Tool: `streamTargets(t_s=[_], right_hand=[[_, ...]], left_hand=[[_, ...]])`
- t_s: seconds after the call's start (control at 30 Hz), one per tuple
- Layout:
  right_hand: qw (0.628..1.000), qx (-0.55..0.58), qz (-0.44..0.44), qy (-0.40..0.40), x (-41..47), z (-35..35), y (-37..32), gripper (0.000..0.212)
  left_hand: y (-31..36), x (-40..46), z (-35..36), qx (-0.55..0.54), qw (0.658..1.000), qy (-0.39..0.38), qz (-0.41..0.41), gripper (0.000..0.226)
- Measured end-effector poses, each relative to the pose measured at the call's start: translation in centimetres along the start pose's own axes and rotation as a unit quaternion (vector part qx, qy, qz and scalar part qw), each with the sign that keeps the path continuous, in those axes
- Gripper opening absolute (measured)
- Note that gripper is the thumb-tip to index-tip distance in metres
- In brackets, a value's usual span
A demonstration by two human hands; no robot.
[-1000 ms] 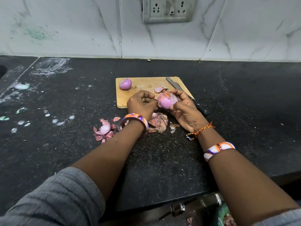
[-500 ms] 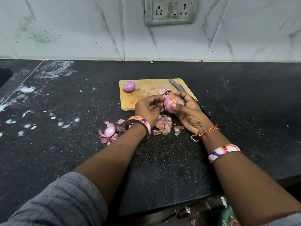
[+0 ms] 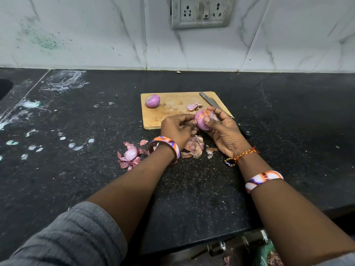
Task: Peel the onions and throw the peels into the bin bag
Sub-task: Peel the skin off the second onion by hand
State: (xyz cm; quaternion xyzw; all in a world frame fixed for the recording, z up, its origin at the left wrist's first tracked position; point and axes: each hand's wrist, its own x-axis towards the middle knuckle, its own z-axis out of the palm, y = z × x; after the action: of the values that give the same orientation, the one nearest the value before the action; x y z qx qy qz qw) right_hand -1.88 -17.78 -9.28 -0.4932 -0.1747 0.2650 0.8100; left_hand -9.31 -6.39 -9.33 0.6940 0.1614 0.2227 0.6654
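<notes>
My right hand (image 3: 223, 131) grips a partly peeled purple onion (image 3: 203, 120) just above the front edge of the wooden cutting board (image 3: 172, 108). My left hand (image 3: 177, 128) pinches at the onion's left side with curled fingers. A second, peeled onion (image 3: 152, 100) lies on the board's far left corner. Loose peels lie on the black counter: one pile (image 3: 130, 155) left of my left wrist, another (image 3: 194, 146) under my hands. A small scrap of peel (image 3: 193, 106) sits on the board. A green bin bag (image 3: 266, 255) shows at the bottom edge, below the counter.
A knife (image 3: 213, 102) lies along the board's right side, its dark handle (image 3: 244, 129) behind my right hand. The counter (image 3: 76, 179) has white smears at the left. A wall socket (image 3: 199, 12) sits on the marble backsplash. A metal handle (image 3: 221, 246) is under the counter edge.
The view shifted slightly. My left hand moved from a closed fist beside the onion to pinching at its side, and my right hand turned the onion a little.
</notes>
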Motion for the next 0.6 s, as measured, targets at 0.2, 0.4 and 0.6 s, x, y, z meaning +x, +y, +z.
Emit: streamTargets(t_s=[0.2,0.4,0.6], right_hand=[[0.998,-0.057,-0.003,0.026,-0.3,0.7,0.0,0.052],[0.992,-0.126,-0.01,0.006,-0.9,1.5,0.0,0.028],[0.98,-0.19,-0.051,0.021,-1.1,1.4,0.4,0.031]], left_hand=[[-0.5,0.1,-0.1,0.083,0.993,0.07,0.053,0.018],[-0.5,0.4,-0.8,0.073,0.991,0.109,0.029,0.022],[0.1,-0.2,-1.0,0.016,0.998,0.057,0.012,0.022]])
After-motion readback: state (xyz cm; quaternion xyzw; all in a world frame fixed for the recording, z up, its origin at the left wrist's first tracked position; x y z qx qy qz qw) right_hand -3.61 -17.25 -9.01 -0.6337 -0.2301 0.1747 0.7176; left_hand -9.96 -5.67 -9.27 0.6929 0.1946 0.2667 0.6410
